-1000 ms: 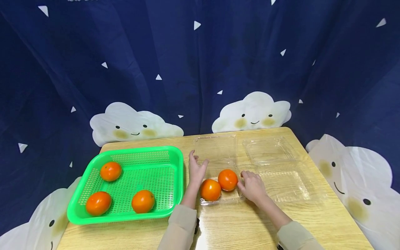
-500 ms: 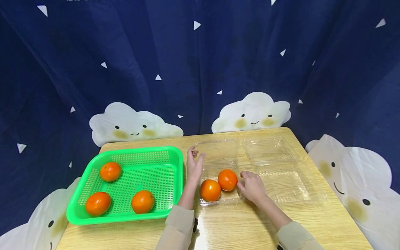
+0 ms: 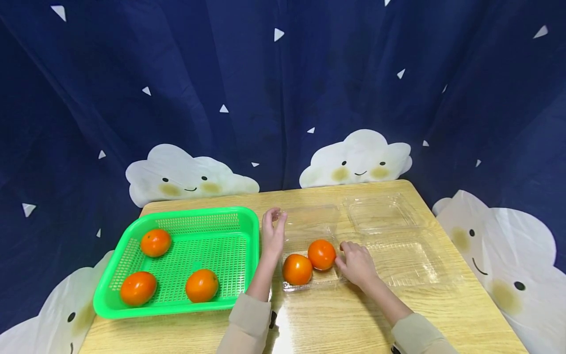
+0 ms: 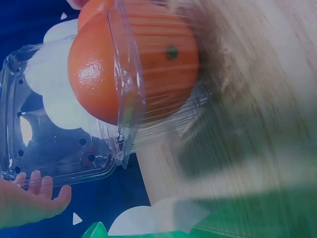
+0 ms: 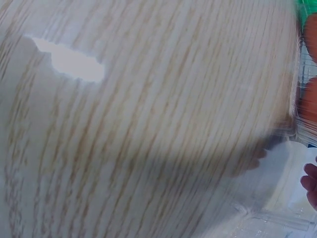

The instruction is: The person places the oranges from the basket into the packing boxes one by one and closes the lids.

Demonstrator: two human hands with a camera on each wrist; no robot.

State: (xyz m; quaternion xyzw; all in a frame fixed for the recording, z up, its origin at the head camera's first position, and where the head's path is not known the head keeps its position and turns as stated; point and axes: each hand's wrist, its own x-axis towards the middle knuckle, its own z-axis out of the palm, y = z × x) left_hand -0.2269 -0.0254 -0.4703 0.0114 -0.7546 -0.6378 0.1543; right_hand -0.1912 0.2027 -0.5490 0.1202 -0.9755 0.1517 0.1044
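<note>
In the head view a hinged clear plastic container (image 3: pixel 325 283) holds two oranges: a front-left orange (image 3: pixel 297 269) and a back-right orange (image 3: pixel 322 254). Its lid (image 3: pixel 311 220) tilts upward at the back, and small vent holes show in the left wrist view. My left hand (image 3: pixel 272 233) is at the lid's left edge; in the left wrist view its loosely bent fingertips overlap that edge, with the thumb spread apart. My right hand (image 3: pixel 357 264) has its fingertips at the right rim of the base, beside the back-right orange. Only a few right fingertips (image 5: pixel 310 184) enter the right wrist view.
On the left, a green plastic basket (image 3: pixel 255 255) holds three oranges. A second clear container (image 3: pixel 411 258) lies opened flat to the right, near the right hand. Everything stands on a wooden table (image 3: pixel 327 324) before a dark blue curtain (image 3: pixel 283 88) with cloud prints.
The lid has tilted farther up and toward me, its far edge dropping lower in the head view. My left hand has moved slightly back and left with it. The right hand has stayed put.
</note>
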